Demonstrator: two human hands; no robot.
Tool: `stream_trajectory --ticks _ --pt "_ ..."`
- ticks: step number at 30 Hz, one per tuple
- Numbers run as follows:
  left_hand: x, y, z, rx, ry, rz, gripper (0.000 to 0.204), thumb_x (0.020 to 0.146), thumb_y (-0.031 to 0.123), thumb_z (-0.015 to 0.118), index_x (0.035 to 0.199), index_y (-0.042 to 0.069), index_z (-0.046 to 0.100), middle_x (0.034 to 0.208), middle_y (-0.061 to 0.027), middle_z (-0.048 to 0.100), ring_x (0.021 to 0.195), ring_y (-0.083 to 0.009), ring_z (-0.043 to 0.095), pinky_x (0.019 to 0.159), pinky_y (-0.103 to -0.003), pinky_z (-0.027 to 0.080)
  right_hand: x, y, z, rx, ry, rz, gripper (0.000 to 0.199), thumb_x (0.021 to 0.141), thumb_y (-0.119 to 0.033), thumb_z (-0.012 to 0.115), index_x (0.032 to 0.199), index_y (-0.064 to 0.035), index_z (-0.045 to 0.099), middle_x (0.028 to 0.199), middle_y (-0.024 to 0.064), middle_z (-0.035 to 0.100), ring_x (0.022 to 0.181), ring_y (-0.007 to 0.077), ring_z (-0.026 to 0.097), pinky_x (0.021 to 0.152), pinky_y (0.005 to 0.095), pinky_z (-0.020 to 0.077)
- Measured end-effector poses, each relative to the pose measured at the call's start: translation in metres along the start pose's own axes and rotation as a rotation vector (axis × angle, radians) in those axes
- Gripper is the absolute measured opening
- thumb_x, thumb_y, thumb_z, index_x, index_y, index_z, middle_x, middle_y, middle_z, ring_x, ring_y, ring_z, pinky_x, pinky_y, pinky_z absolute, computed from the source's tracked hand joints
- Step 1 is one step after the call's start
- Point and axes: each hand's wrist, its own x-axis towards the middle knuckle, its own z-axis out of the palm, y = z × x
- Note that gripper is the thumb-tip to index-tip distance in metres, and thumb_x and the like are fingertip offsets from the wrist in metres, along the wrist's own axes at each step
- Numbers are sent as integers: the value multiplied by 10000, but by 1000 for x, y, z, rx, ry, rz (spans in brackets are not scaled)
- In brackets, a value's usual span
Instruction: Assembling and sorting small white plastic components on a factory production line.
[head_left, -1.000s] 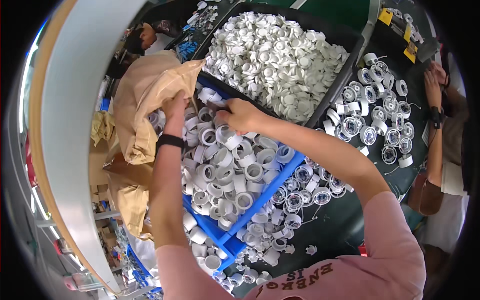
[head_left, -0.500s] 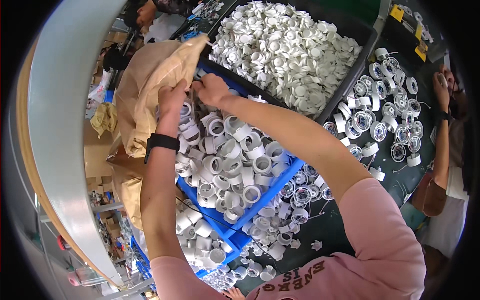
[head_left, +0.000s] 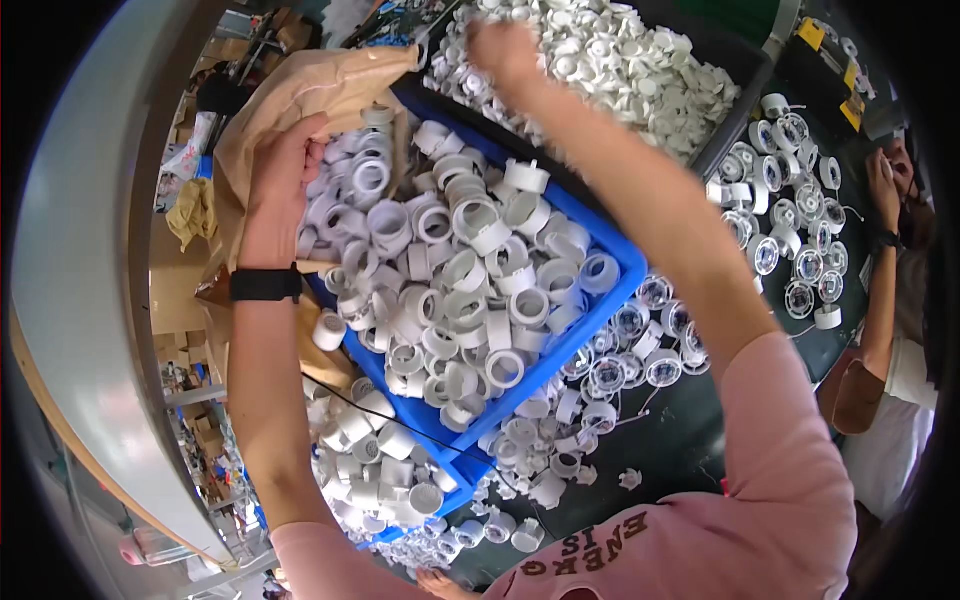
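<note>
Up left, left hand fingers clamped on tan paper bag, blue bin of white rings, right hand blurred, grip unclear.

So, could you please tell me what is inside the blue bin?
The blue bin is heaped with white plastic rings. Its floor is covered by them. The left hand holds brown paper over its far-left corner.

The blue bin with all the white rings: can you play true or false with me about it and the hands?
1. The blue bin holds white rings. True.
2. The left hand rests on a red cloth. False: it grips a brown paper bag.
3. The right hand is over the dark bin of white parts. True.
4. The left wrist is bare. False: it wears a black band.
</note>
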Motion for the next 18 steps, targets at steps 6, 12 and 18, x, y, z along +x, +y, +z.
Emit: stream_trajectory --ticks 6,12,18 --pt "-43 -31 -77 201 -143 192 189 879 228 640 1009 91 655 894 -16 646 759 -92 569 650 -241 444 -43 -60 -110 573 -432 615 297 958 -296 453 916 -41 600 751 30 569 557 99 508 461 228 412" --pt "-58 -90 -112 1723 -287 792 442 742 8 546 1158 144 604 1191 -71 588 829 -254 649 712 -354 518 -181 -99 -77 755 -1099 962 226 932 -252 486 928 -57 601 697 34 584 563 122 557 453 248 442" --pt "-33 -106 -91 1967 -236 1028 278 807 132 529 1054 188 644 1077 6 601 733 -163 640 649 -304 502 -241 -118 -11 776 -1212 867 319 846 -352 638 967 -66 567 648 -32 454 521 59 434 392 199 319"
